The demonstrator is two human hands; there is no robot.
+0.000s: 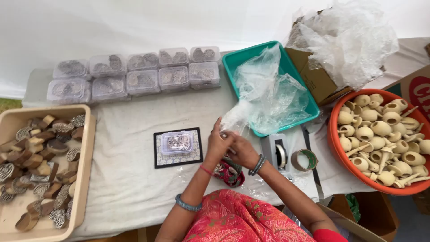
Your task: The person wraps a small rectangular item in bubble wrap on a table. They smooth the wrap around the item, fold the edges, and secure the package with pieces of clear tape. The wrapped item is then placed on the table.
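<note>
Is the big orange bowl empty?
No, the orange bowl on the right is heaped with pale wooden pieces.

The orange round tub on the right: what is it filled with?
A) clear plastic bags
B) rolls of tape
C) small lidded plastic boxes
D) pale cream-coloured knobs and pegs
D: the orange tub is heaped with pale cream-coloured knobs and pegs; the clear bags lie in the teal tray, and the lidded boxes stand at the table's far edge.
</note>
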